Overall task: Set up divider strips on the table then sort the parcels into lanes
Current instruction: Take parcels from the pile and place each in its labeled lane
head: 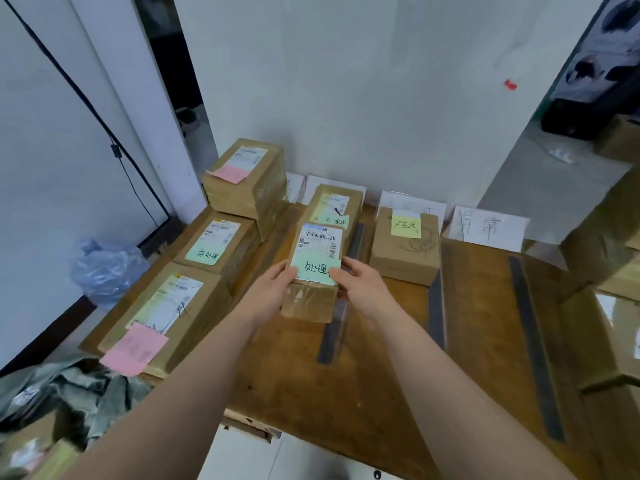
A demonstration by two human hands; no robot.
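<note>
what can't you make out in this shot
All head view.
1. Back-left sign: partly hidden behind the stack.
2. Middle sign: writing covered by the yellow-note parcel.
3. Near pink note: writing too blurred.
4. Right parcels: cut off by the frame edge.
5. Green note on held parcel: end covered by right hand.

parcels at right edge [604, 341] cut off, shipping label [320, 239] print too small

Table [381, 375] bears parcels [403, 252], strips [535, 341], perhaps tape.
</note>
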